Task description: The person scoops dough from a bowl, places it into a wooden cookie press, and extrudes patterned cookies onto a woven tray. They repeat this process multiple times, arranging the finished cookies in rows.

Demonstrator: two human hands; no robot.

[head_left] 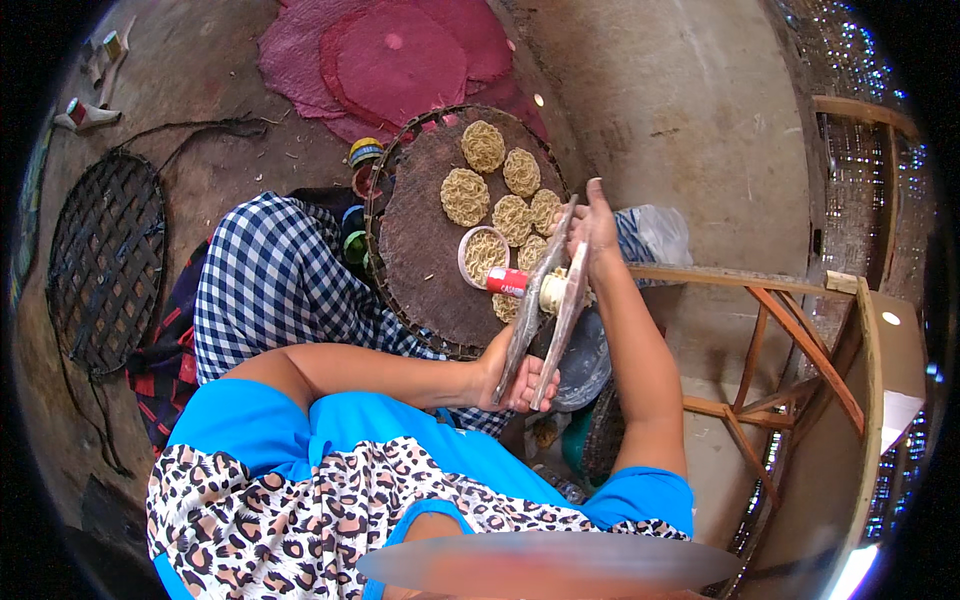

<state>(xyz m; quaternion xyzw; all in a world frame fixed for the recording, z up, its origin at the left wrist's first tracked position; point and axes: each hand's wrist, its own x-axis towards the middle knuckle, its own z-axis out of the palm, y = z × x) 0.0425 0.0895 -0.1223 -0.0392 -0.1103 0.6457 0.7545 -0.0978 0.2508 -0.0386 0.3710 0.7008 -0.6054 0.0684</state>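
My left hand (515, 378) is closed round the near ends of two wooden handles, and my right hand (594, 232) grips their far ends with its thumb sticking up. These belong to a hand press (531, 310) for dough strands, held tilted, with a red can cylinder (507, 281) on one side. Pale dough or a plunger (552, 294) shows between the handles; I cannot tell which. The cylinder's end is over a round white-rimmed lid or ring (464, 262) filled with coiled strands. Several coiled dough rounds (465, 197) lie beside it on a round dark tray (425, 215).
Reddish-pink cloths or mats (392, 50) lie beyond the tray. A dark woven strainer-like basket (108, 265) rests on the floor at left. A wooden frame (752, 276) stands close on the right. A grey bowl (588, 365) and a plastic bag (655, 235) sit near my right arm.
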